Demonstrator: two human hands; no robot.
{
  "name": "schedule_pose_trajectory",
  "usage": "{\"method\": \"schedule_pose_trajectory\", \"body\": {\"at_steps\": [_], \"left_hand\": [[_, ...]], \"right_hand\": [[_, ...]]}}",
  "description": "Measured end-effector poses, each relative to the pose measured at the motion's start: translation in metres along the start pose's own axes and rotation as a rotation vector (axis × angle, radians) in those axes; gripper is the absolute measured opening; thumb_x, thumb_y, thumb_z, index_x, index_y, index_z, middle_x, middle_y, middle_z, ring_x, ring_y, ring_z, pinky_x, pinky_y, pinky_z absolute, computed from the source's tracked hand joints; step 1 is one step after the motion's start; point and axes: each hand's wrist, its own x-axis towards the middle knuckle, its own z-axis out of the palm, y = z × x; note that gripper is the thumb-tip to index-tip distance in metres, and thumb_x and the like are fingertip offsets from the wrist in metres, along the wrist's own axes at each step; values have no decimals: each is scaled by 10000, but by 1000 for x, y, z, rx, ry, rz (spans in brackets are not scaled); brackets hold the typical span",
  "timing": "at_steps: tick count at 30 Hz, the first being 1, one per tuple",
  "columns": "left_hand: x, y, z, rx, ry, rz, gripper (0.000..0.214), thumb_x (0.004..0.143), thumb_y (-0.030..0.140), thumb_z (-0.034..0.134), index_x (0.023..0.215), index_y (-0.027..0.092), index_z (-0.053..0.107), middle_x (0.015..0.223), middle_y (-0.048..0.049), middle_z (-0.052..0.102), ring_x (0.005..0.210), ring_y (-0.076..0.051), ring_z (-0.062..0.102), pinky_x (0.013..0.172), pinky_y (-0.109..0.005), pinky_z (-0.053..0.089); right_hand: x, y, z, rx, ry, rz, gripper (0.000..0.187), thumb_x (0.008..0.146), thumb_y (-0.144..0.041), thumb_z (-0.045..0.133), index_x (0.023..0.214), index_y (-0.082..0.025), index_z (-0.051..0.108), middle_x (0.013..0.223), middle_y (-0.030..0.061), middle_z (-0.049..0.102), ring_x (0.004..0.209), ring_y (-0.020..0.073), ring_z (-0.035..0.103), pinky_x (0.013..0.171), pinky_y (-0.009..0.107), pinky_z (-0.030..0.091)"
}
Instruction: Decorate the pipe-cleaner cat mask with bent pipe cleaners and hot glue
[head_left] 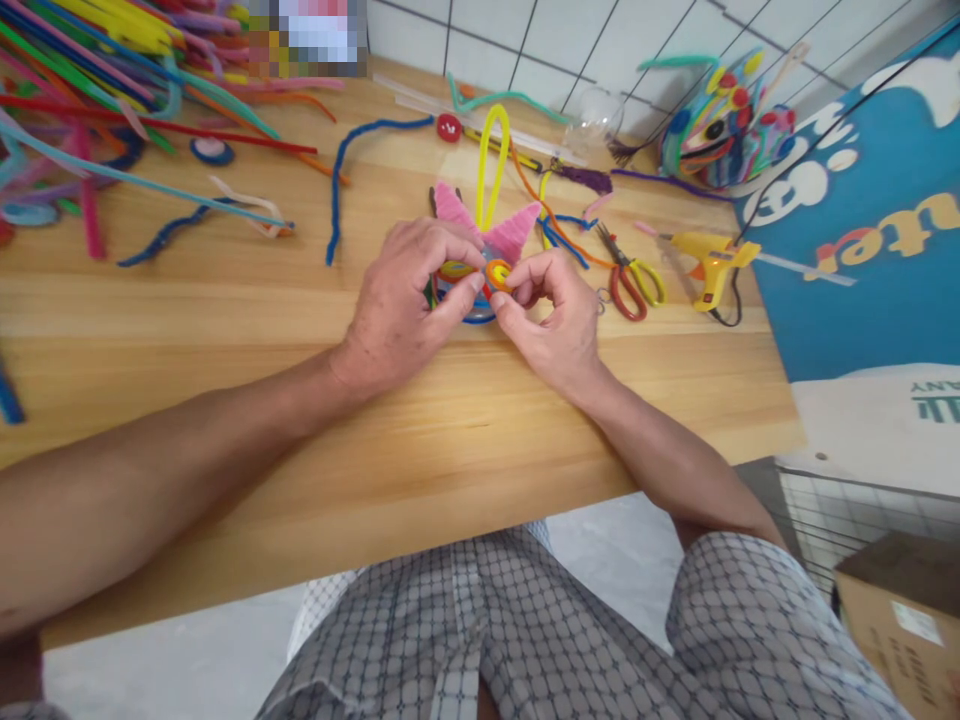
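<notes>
A pipe-cleaner figure with two pink pointed ears and a tall yellow loop is on the table between my hands. My left hand is closed, its thumb and forefinger pinching at the figure's front left side. An orange-and-yellow pipe-cleaner coil sits at the figure's front. My right hand is closed with thumb and fingertips on that coil. Blue and red parts show low between the hands; the fingers hide much of the figure's body.
Scissors and a yellow glue gun lie to the right. A colourful pipe-cleaner figure stands at the back right. Many loose pipe cleaners are heaped at the back left. A blue pipe cleaner lies behind my left hand.
</notes>
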Motion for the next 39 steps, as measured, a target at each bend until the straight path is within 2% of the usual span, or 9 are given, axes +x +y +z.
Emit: {"method": "schedule_pose_trajectory", "body": {"at_steps": [5, 11, 17, 26, 32, 39], "left_hand": [[0, 1, 0, 30, 30, 23, 151, 1170, 407, 623, 1268, 397, 738, 1237, -10, 861, 1253, -282, 802, 1149, -605, 655], [2, 3, 0, 10, 40, 38, 100, 1149, 352, 671, 1213, 376, 744, 1246, -13, 863, 1224, -287, 809, 1121, -600, 660], [1, 2, 0, -6, 11, 17, 137, 1156, 377, 652, 1253, 386, 748, 1264, -20, 860, 1275, -302, 796, 1162, -627, 639], [1, 1, -1, -41, -21, -27, 176, 1169, 421, 613, 1281, 389, 745, 1326, -29, 841, 1336, -310, 775, 1225, -646, 596], [4, 7, -3, -108, -28, -159, 124, 1101, 479, 682, 1145, 413, 777, 1289, -4, 856, 1327, -354, 771, 1243, -709, 582], [5, 7, -3, -162, -19, -193, 109, 1061, 497, 717, 1096, 416, 781, 1281, -9, 850, 1355, -383, 752, 1218, -755, 584]], "right_hand": [[-1, 4, 0, -31, 14, -13, 311, 1018, -556, 834, 1116, -318, 660, 957, 25, 668, 945, 256, 695, 877, 488, 690], [-2, 7, 0, -74, 51, -41, 349, 1014, -509, 850, 1218, -320, 639, 1136, 66, 687, 1112, 291, 698, 973, 531, 677], [-3, 10, 0, -68, 50, -18, 449, 996, -500, 866, 1327, -335, 611, 1267, 87, 715, 1140, 292, 708, 976, 520, 669], [-3, 11, -3, -19, -13, -14, 423, 1007, -491, 858, 1333, -334, 639, 1304, 85, 756, 1148, 285, 742, 1039, 534, 673], [-4, 17, -2, 18, 23, -37, 391, 1066, -577, 745, 1351, -334, 632, 1284, 66, 749, 1152, 274, 745, 1019, 527, 672], [-4, 16, -2, 15, 38, -42, 405, 1078, -606, 727, 1364, -339, 621, 1293, 75, 747, 1186, 287, 752, 1037, 551, 683]]}}
